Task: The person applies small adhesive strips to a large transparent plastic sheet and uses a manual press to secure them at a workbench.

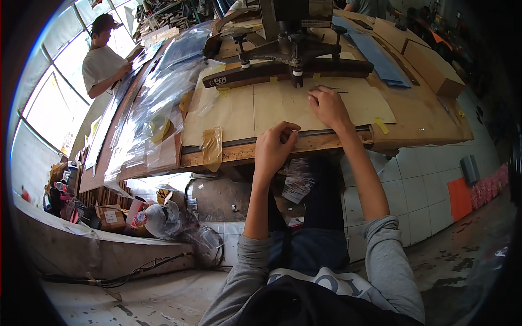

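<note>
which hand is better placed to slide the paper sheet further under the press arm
Right, probably. The right hand already lies flat on the brown paper sheet, just in front of the dark press arm. The left hand sits curled at the table's front edge, off the sheet's middle.

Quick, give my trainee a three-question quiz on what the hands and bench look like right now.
1. True or false: the right hand lies flat on the tan paper sheet.
2. Where is the left hand? A) at the workbench's near edge B) on the dark wooden bar C) in a lap
3. What covers the bench's left side?

Key: 1 true; 2 A; 3 clear plastic sheets.
</note>
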The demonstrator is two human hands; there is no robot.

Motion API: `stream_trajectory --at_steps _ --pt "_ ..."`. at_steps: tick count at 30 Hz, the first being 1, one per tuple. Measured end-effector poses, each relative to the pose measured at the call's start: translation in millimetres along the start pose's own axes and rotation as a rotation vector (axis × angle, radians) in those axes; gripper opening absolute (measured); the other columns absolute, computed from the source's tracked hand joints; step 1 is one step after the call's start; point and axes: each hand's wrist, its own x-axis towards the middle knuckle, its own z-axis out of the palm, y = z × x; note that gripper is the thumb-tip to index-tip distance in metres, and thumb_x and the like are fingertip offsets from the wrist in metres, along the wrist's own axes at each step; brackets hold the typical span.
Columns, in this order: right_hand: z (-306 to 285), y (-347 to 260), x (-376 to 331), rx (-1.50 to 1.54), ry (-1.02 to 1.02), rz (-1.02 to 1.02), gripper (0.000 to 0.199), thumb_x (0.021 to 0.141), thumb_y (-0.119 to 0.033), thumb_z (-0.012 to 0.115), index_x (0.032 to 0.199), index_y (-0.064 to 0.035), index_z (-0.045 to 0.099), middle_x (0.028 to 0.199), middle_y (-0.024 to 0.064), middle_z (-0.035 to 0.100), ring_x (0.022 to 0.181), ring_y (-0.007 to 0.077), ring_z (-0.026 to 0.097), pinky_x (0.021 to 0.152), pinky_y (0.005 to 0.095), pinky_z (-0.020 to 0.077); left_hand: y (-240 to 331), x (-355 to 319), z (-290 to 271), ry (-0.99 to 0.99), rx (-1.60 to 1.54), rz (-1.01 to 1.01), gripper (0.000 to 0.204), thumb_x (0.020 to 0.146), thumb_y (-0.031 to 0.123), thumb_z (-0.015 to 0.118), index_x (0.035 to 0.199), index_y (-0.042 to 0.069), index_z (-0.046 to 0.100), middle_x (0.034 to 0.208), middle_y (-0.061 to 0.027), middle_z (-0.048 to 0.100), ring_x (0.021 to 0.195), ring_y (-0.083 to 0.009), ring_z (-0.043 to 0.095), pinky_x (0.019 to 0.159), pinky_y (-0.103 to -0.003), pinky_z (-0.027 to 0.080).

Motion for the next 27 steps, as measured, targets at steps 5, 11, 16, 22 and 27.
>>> stream_trajectory --at_steps 5,11,16,22,27 --pt "-1.7 -2.9 1.3 -0.034 0.034 -0.011 0.016 0.078 -0.013 0.056 0.079 -0.0009 0.067 0.083 0.0119 0.059 0.085 0.0292 0.056 0.075 0.0384 0.0482 -0.1 -0.3 -1.1 0.002 0.016 0.004 0.015 0.076 0.013 0.059 0.087 0.004 0.065 0.056 -0.0067 0.055 0.05 -0.0156 0.052 0.052 -0.028 0.041" --pt "-3.2 -2.7 1.3 -0.06 0.023 -0.005 0.014 0.077 -0.011 0.057 0.074 -0.0026 0.068 0.082 0.0109 0.059 0.085 0.028 0.056 0.074 0.0373 0.0486 1.3 -0.1 -1.4 -0.011 0.036 0.004 0.015 0.076 0.013 0.06 0.087 0.004 0.065 0.056 -0.007 0.054 0.05 -0.0157 0.052 0.052 -0.028 0.041" --pt "-4.1 -4.5 0.9 -0.052 0.018 -0.002 0.013 0.076 -0.011 0.058 0.075 -0.0029 0.068 0.082 0.0097 0.06 0.085 0.0271 0.056 0.074 0.0369 0.0488 0.1 -0.1 -0.9 -0.018 0.033 -0.017 0.015 0.076 0.013 0.06 0.087 0.004 0.065 0.057 -0.0069 0.054 0.05 -0.0158 0.052 0.052 -0.028 0.041" --pt "-4.4 -4.7 1.1 -0.065 0.012 0.006 0.013 0.076 -0.011 0.058 0.075 -0.0031 0.068 0.083 0.0095 0.06 0.085 0.027 0.056 0.075 0.0369 0.0486 -1.4 -0.2 -1.3 -0.028 0.029 -0.023 0.017 0.077 0.013 0.06 0.089 0.003 0.065 0.057 -0.0052 0.055 0.052 -0.0119 0.051 0.053 -0.026 0.04" --pt "-5.2 -4.4 0.5 -0.067 0.009 0.005 0.013 0.077 -0.011 0.058 0.076 -0.0035 0.068 0.083 0.0096 0.06 0.085 0.0273 0.056 0.076 0.037 0.0485 -0.7 0.8 -1.0 -0.042 0.026 -0.03 0.018 0.078 0.013 0.061 0.091 0.002 0.065 0.057 -0.0034 0.055 0.052 -0.008 0.049 0.053 -0.024 0.04"
